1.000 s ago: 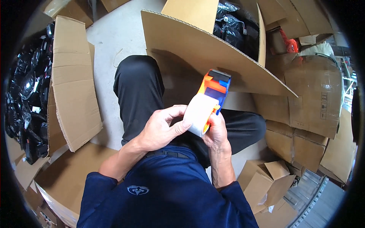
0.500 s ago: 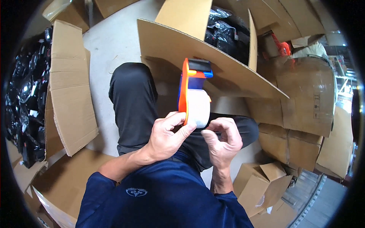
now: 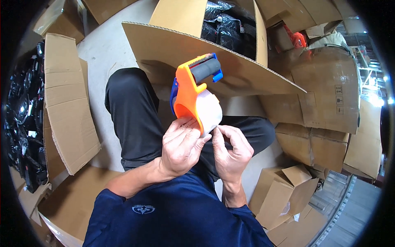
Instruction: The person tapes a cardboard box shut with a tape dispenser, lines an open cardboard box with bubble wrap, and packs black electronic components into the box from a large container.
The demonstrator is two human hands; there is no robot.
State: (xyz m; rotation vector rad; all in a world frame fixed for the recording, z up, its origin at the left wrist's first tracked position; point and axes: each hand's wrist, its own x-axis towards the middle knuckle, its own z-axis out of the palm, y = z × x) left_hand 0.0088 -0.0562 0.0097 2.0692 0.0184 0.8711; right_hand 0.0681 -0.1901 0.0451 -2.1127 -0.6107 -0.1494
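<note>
An orange and blue tape dispenser is held up over my lap, its black roller and toothed cutting edge tilted to the far side. My left hand grips its near end, fingers at the orange frame. A wide, whitish roll of tape sits in the dispenser. At the near edge of that roll, my right hand is closed in a pinch, thumb and forefinger against the tape. Whether a loose tape end lies between those fingertips is hidden.
Straight ahead stands an open cardboard box holding black plastic-wrapped items. More wrapped black items fill a box at the left. Stacked cartons line the right side, and a small open box sits near right.
The dispenser has tilted to the left and turned, showing more of its orange side and roller. My right hand has moved left from beside the roll and now touches its near edge.
</note>
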